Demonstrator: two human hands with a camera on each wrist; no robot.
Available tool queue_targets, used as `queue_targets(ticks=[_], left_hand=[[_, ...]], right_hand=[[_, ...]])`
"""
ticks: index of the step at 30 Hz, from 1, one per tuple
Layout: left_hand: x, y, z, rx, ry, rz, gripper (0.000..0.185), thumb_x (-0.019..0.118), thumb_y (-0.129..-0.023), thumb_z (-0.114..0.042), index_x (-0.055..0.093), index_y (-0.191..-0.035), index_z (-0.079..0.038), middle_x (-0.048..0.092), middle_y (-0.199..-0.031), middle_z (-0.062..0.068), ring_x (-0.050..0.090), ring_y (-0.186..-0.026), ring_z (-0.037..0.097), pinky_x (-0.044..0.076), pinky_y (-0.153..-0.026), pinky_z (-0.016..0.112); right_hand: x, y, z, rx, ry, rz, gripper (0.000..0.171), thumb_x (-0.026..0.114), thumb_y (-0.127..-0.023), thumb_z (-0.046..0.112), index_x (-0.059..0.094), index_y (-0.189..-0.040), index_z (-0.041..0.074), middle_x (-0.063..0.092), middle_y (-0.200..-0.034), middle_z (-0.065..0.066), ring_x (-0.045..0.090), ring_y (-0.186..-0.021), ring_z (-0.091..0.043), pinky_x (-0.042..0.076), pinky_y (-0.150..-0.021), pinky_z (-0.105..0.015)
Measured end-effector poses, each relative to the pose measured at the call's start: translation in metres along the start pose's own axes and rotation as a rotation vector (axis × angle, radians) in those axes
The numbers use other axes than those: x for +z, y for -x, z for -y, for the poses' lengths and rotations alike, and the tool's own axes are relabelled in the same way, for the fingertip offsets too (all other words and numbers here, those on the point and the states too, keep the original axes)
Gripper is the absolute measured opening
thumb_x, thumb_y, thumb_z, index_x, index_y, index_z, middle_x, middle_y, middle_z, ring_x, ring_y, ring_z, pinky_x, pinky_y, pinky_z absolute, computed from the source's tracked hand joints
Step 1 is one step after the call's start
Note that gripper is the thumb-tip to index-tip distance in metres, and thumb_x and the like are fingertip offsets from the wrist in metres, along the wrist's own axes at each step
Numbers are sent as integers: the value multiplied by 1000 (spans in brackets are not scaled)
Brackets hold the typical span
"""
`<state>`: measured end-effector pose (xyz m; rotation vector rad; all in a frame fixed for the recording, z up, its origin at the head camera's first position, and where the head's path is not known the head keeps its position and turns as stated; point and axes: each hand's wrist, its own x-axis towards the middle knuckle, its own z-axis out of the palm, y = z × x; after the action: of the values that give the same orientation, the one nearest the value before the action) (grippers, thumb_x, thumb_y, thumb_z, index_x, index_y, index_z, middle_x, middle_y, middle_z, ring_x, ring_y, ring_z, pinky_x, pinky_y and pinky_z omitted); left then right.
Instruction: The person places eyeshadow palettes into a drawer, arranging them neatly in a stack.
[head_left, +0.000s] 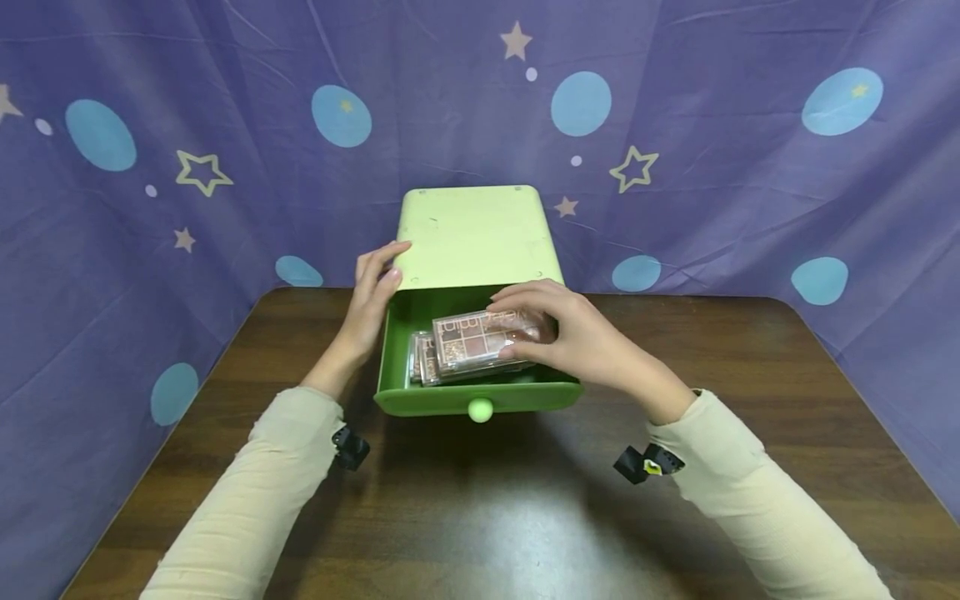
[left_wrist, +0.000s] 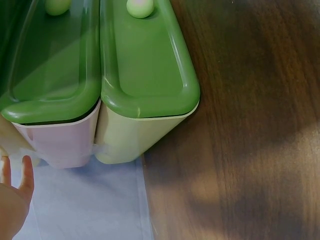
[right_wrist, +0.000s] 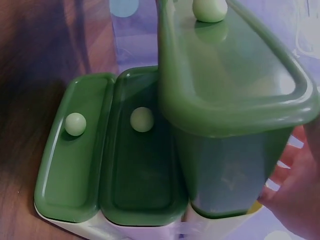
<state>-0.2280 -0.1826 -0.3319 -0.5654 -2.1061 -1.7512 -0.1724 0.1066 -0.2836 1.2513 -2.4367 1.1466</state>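
Note:
A small green drawer cabinet [head_left: 472, 233] stands on the table with its top drawer [head_left: 480, 402] pulled out. My left hand [head_left: 367, 304] rests against the cabinet's left side, fingertips on the top edge; in the left wrist view its fingers [left_wrist: 27, 180] show at the left edge. My right hand [head_left: 562, 329] pinches a clear-lidded eyeshadow palette [head_left: 472, 343] between thumb and fingers, tilted above the drawer. More palettes [head_left: 429, 362] lie under it at the drawer's left. In the right wrist view the palettes are hidden behind the drawer front [right_wrist: 235, 70].
Below the pulled-out drawer, two more drawers, a middle one [right_wrist: 142, 170] and a bottom one [right_wrist: 75, 170], are closed, each with a round knob. The brown wooden table [head_left: 480, 517] lies around the cabinet. Behind hangs a purple curtain [head_left: 465, 100] with stars and dots.

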Motion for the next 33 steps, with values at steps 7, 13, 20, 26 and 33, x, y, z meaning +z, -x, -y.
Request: queue_targets(ticks=[7, 13, 20, 26, 33], left_hand=[[0, 0, 0, 7, -1, -7, 50, 45, -95, -22, 50, -140, -2, 32, -141, 14, 33, -123, 17, 27, -104, 41], [0, 0, 1, 5, -3, -6, 50, 45, -95, -23, 50, -141, -2, 32, -142, 14, 33, -123, 17, 27, -105, 41], [-1, 0, 0, -10, -8, -4, 51, 45, -95, -23, 49, -141, -3, 31, -143, 14, 32, -126, 20, 27, -106, 44], [-1, 0, 0, -15, -6, -2, 51, 45, -95, -23, 49, -141, -4, 32, -142, 14, 33, -124, 19, 28, -104, 42], [-1, 0, 0, -12, 3, -2, 50, 45, -95, -22, 50, -141, -3, 33, -141, 13, 33, -123, 18, 28, -104, 41]], right_hand=[[-2, 12, 10, -52, -25, -166, 36, 78, -84, 8, 70, -119, 9, 65, -123, 0, 53, -121, -17, 38, -105, -36], [5, 24, 27, -139, -106, -302, 33, 78, -81, 0, 71, -113, 5, 69, -114, -4, 59, -112, -20, 43, -100, -33], [20, 39, 48, -191, -160, -350, 33, 68, -94, 31, 70, -109, 3, 70, -103, -7, 61, -91, -20, 50, -77, -30], [40, 51, 58, -193, -217, -370, 25, 67, -95, 24, 69, -109, 4, 70, -99, -8, 62, -83, -16, 52, -73, -26], [66, 63, 57, -265, -277, -431, 16, 67, -94, 11, 69, -106, 0, 68, -93, -9, 60, -78, -14, 51, -67, -22]])
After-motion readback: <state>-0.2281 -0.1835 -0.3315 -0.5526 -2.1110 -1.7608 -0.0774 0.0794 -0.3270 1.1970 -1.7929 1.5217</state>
